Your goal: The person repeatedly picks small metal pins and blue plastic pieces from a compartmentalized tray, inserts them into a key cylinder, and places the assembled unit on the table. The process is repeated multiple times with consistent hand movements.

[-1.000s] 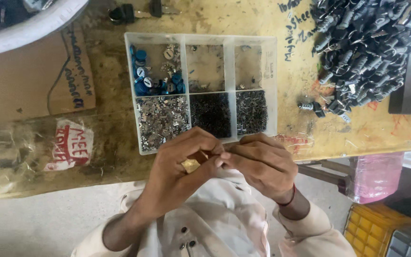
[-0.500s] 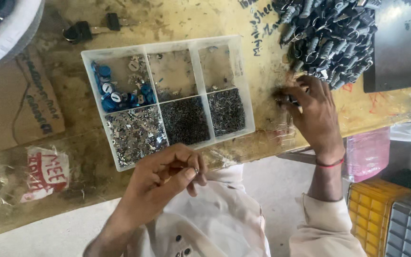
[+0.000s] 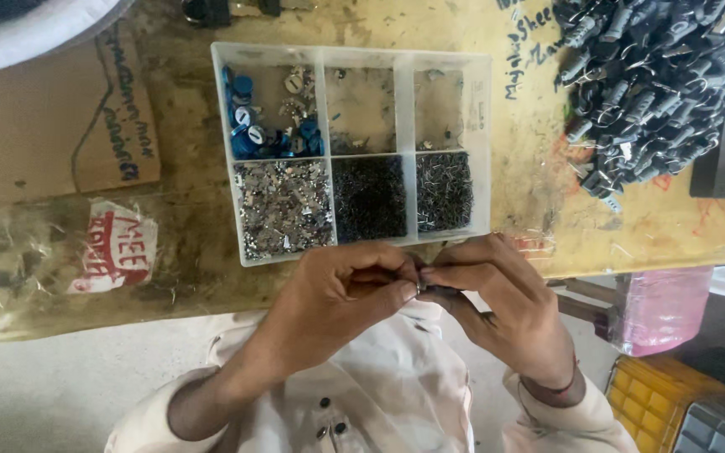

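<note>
Low in the middle of the frame the two hands meet over the person's lap, just below the edge of the surface point(image 3: 648, 226). The left hand point(image 3: 337, 302) and the right hand point(image 3: 497, 302) are pressed fingertip to fingertip, together pinching a small dark part point(image 3: 424, 288) that is mostly hidden between them. What it is I cannot tell. To join something this small well, I would judge it best to keep both wrists steady and close to the body, with the piece held where the eyes can follow it. Just above the hands, touching the near edge of the surface, sits a clear tray point(image 3: 482, 151) of six compartments: blue caps point(image 3: 249, 138) at its upper left, silvery bits and dark pins along its lower row. At the upper right lies a heap of dark pieces point(image 3: 648, 84), well apart from the tray. A sheet of cardboard point(image 3: 52, 126) lies at the left, and a yellow crate point(image 3: 656, 403) stands at the lower right.
</note>
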